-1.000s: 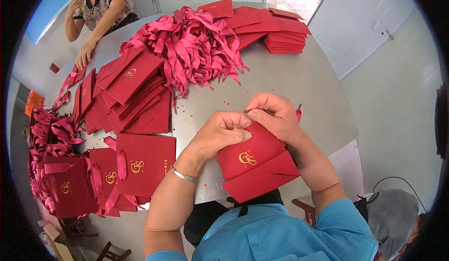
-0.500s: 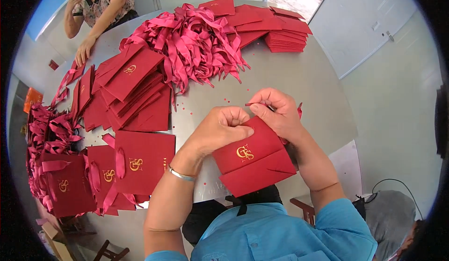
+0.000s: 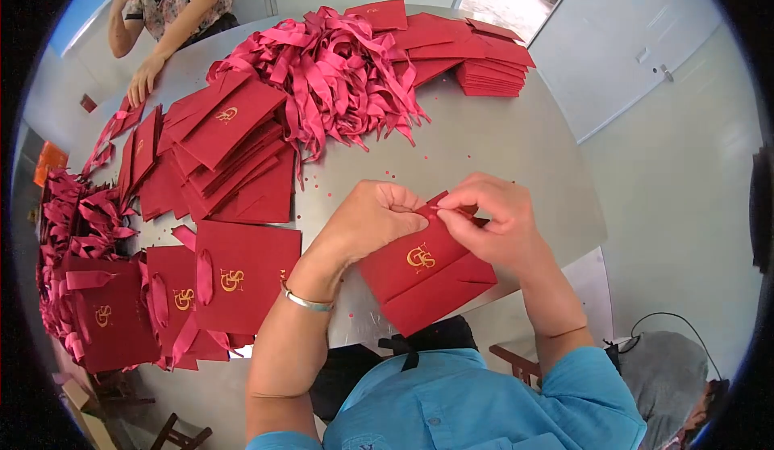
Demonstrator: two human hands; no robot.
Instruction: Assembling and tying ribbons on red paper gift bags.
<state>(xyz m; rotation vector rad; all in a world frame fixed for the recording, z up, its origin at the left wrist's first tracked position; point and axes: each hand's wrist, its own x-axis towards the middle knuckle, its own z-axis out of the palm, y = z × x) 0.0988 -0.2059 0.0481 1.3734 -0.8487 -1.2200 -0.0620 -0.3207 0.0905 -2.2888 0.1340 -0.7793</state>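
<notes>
Fingers (image 3: 419, 218) of both hands pinch the flat red paper bag's (image 3: 423, 268) top edge.

A single head-worn fisheye camera looks steeply down from above the person's own chest, close over both hands: the left hand (image 3: 372, 222) and the right hand (image 3: 493, 226) sit near the picture's middle, forearms entering from the lower edge. The view faces forward across the grey table (image 3: 516, 147), whose far edge bends with the lens. A dark rim rings the picture. At far left a co-worker (image 3: 173, 6) sits.
</notes>
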